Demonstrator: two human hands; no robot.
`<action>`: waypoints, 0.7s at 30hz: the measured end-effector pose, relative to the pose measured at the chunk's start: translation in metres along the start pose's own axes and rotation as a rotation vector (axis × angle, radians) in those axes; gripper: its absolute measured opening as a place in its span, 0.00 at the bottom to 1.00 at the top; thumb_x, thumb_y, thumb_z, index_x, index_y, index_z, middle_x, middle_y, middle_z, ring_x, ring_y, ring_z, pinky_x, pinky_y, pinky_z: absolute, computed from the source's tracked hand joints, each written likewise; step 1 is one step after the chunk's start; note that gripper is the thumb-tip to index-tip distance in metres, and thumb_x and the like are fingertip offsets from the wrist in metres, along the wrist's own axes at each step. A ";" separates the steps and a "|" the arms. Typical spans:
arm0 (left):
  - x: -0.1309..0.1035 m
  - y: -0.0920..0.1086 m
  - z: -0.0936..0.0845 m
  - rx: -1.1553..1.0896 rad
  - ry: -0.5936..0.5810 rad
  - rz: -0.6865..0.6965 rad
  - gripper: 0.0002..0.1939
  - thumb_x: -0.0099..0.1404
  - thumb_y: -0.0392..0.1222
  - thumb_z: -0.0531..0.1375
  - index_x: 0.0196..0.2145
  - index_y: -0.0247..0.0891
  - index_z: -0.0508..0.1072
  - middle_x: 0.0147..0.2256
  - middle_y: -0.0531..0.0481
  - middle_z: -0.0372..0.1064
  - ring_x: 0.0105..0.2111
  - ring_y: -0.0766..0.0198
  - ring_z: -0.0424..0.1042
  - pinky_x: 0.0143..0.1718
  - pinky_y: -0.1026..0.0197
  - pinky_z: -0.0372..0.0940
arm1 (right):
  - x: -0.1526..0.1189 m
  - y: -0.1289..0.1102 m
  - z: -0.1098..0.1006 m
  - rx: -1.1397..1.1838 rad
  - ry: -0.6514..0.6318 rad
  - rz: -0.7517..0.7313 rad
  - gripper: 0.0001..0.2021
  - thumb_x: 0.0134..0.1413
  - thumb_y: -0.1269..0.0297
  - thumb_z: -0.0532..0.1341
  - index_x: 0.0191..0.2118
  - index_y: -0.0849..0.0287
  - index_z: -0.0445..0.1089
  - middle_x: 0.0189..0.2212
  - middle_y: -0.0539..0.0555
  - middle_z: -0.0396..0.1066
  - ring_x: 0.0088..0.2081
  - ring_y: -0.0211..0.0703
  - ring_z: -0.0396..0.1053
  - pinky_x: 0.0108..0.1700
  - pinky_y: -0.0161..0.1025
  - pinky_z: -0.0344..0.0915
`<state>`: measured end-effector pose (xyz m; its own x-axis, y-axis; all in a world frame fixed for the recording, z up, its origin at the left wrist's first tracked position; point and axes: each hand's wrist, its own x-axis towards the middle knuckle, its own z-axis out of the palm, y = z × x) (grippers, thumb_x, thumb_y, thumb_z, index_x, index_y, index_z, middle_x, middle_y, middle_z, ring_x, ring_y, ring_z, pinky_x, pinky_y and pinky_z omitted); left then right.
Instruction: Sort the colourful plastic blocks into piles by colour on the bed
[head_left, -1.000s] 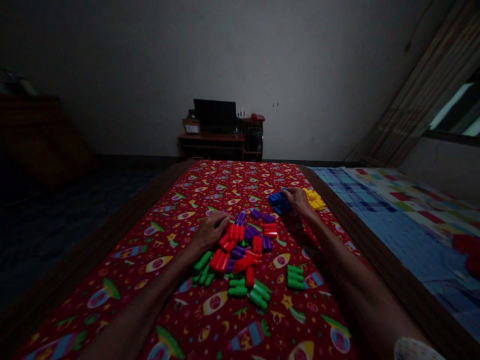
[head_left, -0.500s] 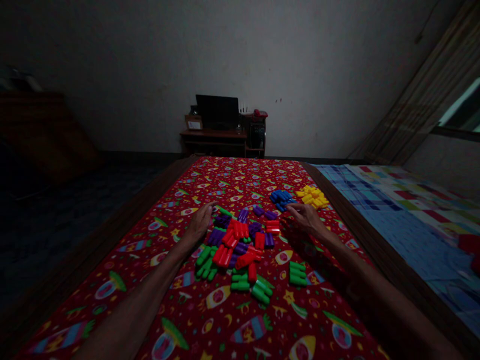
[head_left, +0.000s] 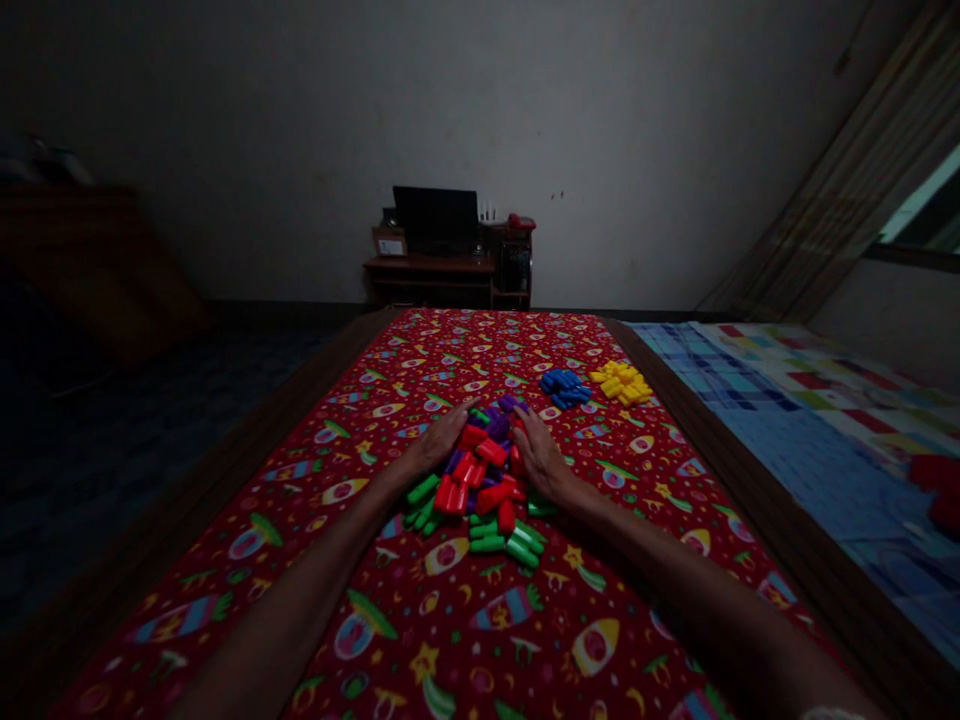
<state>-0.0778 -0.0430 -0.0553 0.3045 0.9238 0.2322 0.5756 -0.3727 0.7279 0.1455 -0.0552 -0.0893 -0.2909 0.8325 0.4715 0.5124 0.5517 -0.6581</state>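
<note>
A mixed heap of glossy plastic building blocks lies between my hands: red blocks [head_left: 463, 470] on top, purple blocks [head_left: 498, 426] toward the far side and green blocks [head_left: 524, 544] along the near edge. My left hand [head_left: 442, 438] rests against the heap's left side, fingers stretched forward. On the opposite side, my right hand [head_left: 540, 456] presses its palm side to the heap, its fingers extended too. Neither hand grips a block. Parts of the heap are hidden behind the right hand.
Beyond the heap to the right lie a pile of blue blocks [head_left: 564, 388] and a pile of yellow blocks [head_left: 622, 383]. All of them are on a red patterned cloth [head_left: 480, 640]. A desk with a monitor [head_left: 436, 218] stands by the wall; a bed [head_left: 705, 400] is at right.
My right hand has moved left from near the blue pile to the heap. My left hand has shifted right. The loose red, purple and green blocks are pushed closer together.
</note>
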 end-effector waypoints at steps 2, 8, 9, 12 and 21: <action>-0.009 0.004 -0.012 0.034 0.039 -0.009 0.37 0.69 0.61 0.35 0.63 0.36 0.58 0.62 0.44 0.58 0.62 0.54 0.57 0.63 0.50 0.53 | 0.018 -0.001 -0.001 0.024 0.057 0.009 0.29 0.65 0.46 0.41 0.63 0.56 0.57 0.62 0.59 0.58 0.65 0.48 0.50 0.65 0.52 0.48; -0.070 0.030 -0.015 0.340 -0.001 0.114 0.33 0.68 0.61 0.42 0.64 0.42 0.56 0.65 0.43 0.51 0.65 0.47 0.48 0.64 0.38 0.44 | 0.060 0.009 -0.016 0.068 -0.075 0.038 0.30 0.63 0.44 0.39 0.47 0.60 0.70 0.47 0.60 0.71 0.52 0.48 0.65 0.56 0.46 0.60; -0.082 0.037 -0.008 0.397 -0.030 0.150 0.32 0.68 0.61 0.44 0.64 0.46 0.57 0.66 0.44 0.48 0.66 0.44 0.45 0.63 0.33 0.40 | 0.063 0.008 -0.014 0.077 -0.141 0.043 0.30 0.63 0.44 0.39 0.43 0.61 0.71 0.42 0.59 0.72 0.47 0.48 0.68 0.51 0.44 0.63; -0.109 0.055 0.013 0.533 -0.108 0.260 0.31 0.65 0.61 0.53 0.63 0.55 0.56 0.67 0.48 0.46 0.66 0.40 0.40 0.61 0.27 0.34 | 0.063 -0.004 -0.009 0.102 -0.300 0.030 0.28 0.61 0.44 0.43 0.32 0.61 0.71 0.30 0.54 0.72 0.34 0.43 0.67 0.38 0.39 0.65; -0.084 0.024 0.004 0.437 0.141 0.180 0.21 0.69 0.52 0.49 0.53 0.43 0.70 0.61 0.44 0.60 0.61 0.51 0.57 0.62 0.42 0.51 | 0.026 -0.020 -0.040 -0.020 -0.373 -0.059 0.12 0.51 0.62 0.58 0.33 0.62 0.76 0.27 0.51 0.73 0.30 0.39 0.68 0.33 0.33 0.61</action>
<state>-0.0869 -0.1303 -0.0598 0.3400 0.8329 0.4367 0.7967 -0.5018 0.3368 0.1595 -0.0471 -0.0405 -0.5930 0.7623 0.2596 0.5003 0.6013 -0.6229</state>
